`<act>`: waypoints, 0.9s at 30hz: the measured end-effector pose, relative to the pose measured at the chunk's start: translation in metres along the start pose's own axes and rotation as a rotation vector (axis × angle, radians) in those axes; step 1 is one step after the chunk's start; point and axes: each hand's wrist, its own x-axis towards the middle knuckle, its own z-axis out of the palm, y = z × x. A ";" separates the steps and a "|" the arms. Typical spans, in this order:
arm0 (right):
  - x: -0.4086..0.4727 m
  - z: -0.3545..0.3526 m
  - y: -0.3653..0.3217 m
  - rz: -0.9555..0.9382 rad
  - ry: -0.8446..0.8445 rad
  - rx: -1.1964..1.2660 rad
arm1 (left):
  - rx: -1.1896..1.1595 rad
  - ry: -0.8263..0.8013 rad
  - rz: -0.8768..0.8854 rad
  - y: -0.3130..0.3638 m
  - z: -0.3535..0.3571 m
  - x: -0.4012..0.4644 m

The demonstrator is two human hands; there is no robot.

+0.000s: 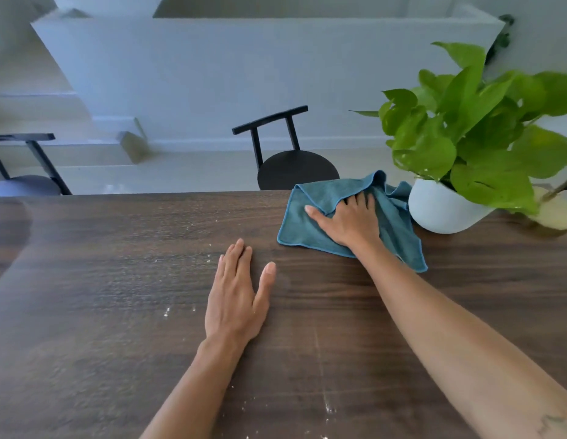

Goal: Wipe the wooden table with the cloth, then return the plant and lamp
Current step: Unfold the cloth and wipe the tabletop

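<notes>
A teal cloth (pixel 301 217) lies rumpled on the dark wooden table (pixel 101 280) near its far edge. My right hand (pixel 351 220) presses down on the cloth with the thumb spread out and the fingertips tucked into a fold. My left hand (pixel 236 299) rests flat on the bare wood, fingers straight, a little nearer to me and left of the cloth. A leafy green plant in a white pot (pixel 440 210) stands just right of the cloth, touching its bunched edge. Behind the pot, a pale yellowish lamp base (pixel 554 213) is partly hidden by leaves.
White crumbs and dust streaks (pixel 180 312) dot the wood left of and below my left hand. A black chair (pixel 291 166) stands past the far edge, and a second one (pixel 25 182) at far left. A white wall lies beyond.
</notes>
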 end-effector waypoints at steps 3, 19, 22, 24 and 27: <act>-0.009 0.004 -0.032 -0.043 0.008 -0.027 | -0.072 0.057 -0.030 -0.008 -0.017 -0.007; -0.134 0.005 -0.039 -0.451 -0.067 0.042 | 0.287 0.083 -0.266 -0.156 -0.098 -0.049; -0.106 0.009 -0.059 -0.384 -0.035 -0.004 | 0.313 0.095 -0.258 -0.157 -0.096 -0.047; -0.100 0.013 -0.083 -0.351 -0.042 0.033 | 0.309 0.098 -0.253 -0.156 -0.096 -0.046; -0.118 0.018 -0.095 -0.381 -0.018 0.063 | 0.283 0.099 -0.261 -0.155 -0.098 -0.048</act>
